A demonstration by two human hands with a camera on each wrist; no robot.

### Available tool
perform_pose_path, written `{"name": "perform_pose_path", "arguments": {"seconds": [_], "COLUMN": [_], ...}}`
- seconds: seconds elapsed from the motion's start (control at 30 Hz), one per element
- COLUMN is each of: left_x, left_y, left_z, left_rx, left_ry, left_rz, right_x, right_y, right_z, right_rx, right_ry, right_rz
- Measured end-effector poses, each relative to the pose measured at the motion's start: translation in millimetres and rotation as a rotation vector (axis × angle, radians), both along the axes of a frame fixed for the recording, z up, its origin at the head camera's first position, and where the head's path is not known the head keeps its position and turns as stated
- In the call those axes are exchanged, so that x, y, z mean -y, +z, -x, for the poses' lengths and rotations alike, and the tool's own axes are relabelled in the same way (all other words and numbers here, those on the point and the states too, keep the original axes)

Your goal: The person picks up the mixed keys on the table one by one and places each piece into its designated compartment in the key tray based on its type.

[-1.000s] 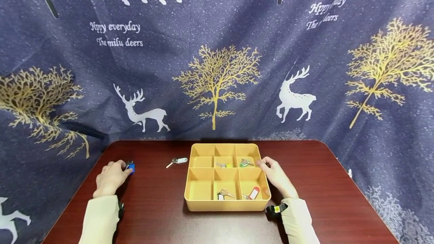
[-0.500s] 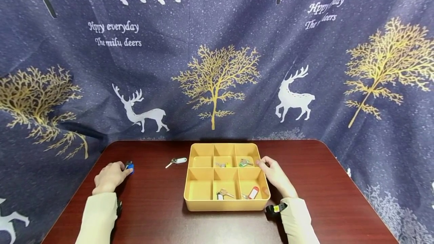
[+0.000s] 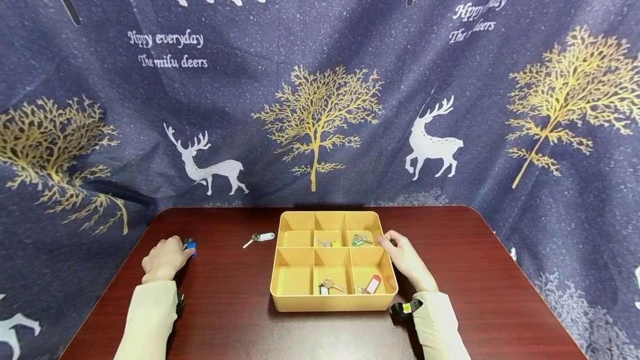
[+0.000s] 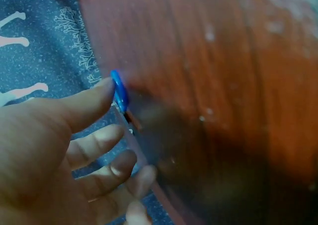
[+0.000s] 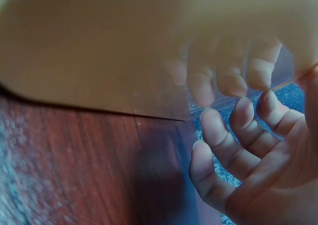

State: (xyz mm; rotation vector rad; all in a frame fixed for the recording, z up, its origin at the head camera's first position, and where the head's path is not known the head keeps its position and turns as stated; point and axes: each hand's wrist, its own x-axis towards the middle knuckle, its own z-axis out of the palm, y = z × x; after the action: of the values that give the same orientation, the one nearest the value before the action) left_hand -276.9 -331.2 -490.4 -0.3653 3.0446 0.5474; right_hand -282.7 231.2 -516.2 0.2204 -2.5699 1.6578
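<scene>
My left hand [image 3: 166, 255] is at the table's left side, where its thumb touches a key with a blue tag [image 3: 190, 245]. In the left wrist view the thumb tip is against the blue tag [image 4: 120, 92], and the other fingers are bent and spread apart below it. The right hand [image 3: 409, 259] grips the right wall of a yellow compartment box [image 3: 336, 303], thumb at the rim and fingers outside. Fingertips meet their reflections on the wall in the right wrist view. Inside the box lie keys with red [image 3: 373, 284], black [image 3: 324, 289], green [image 3: 359, 240] and yellow [image 3: 335, 243] tags.
A key with a white tag [image 3: 266, 236] lies on the dark red table [image 3: 225, 293] between the left hand and the box. Behind the table hangs a blue curtain [image 3: 280, 149] printed with deer and trees. The box's two left compartments hold nothing.
My left hand shifts slightly left, then slightly forward, staying beside the blue-tagged key. The right hand stays on the box wall, and the keys keep their places.
</scene>
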Motion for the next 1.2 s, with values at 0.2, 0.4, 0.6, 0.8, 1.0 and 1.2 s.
{"name": "perform_pose_path", "arguments": {"seconds": [0.2, 0.4, 0.6, 0.8, 1.0, 1.2], "left_x": [-3.3, -2.6, -1.7, 1.9, 3.3, 4.9], "left_y": [2.1, -3.4, -1.3, 1.1, 4.5, 4.9], "left_z": [2.5, 5.1, 6.9, 9.5, 10.8, 10.4], "left_rx": [0.039, 0.053, 0.072, 0.108, 0.13, 0.131], "left_ry": [0.015, 0.021, 0.028, 0.071, 0.102, 0.1], "left_rz": [-0.007, -0.015, -0.031, -0.083, -0.098, -0.114], "right_x": [-1, 0, 1, 1, 1, 1], "right_y": [1.0, 1.0, -0.5, 0.3, 0.6, 0.0], "right_z": [-0.1, -0.8, 0.2, -0.5, -0.4, -1.4], "right_rx": [0.019, 0.027, 0.007, -0.009, 0.01, 0.002], "right_ry": [0.0, -0.001, -0.014, -0.012, -0.013, -0.008], "right_rz": [-0.001, 0.018, -0.011, -0.004, -0.006, -0.001]}}
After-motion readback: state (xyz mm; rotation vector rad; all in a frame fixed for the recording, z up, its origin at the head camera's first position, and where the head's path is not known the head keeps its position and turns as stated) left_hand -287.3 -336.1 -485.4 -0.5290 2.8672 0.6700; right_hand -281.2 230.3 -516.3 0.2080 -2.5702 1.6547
